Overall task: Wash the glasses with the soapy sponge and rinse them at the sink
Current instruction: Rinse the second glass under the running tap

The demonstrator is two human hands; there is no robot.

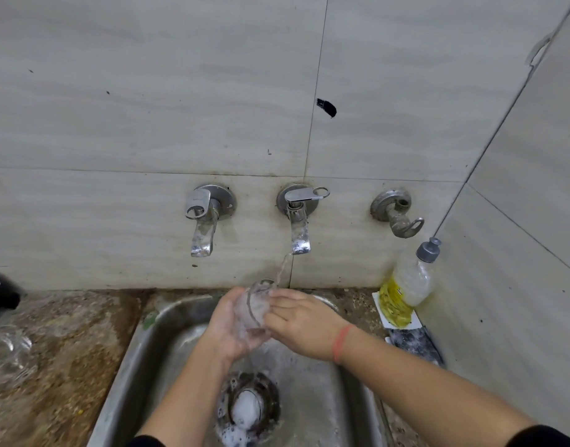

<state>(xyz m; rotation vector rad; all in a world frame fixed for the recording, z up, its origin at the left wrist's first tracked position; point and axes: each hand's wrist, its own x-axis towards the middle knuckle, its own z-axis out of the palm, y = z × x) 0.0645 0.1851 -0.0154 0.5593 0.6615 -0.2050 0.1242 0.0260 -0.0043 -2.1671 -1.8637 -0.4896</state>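
A clear drinking glass [255,306] is held tilted over the steel sink [135,356], its mouth up toward the middle tap [298,221]. A thin stream of water [283,269] runs from that tap onto the glass rim. My left hand [227,327] cups the glass from below and the left. My right hand [301,321] presses its fingers against the glass's right side. More clear glasses [6,353] stand blurred on the wet counter at the far left. A dark soapy sponge [412,345] lies on the right ledge.
A yellow dish-soap bottle [406,285] leans in the right corner on a white tray. A left tap [202,221] and a right valve [398,214] stick out of the tiled wall. The drain [248,408] holds foam. A dark object [0,295] sits at the left edge.
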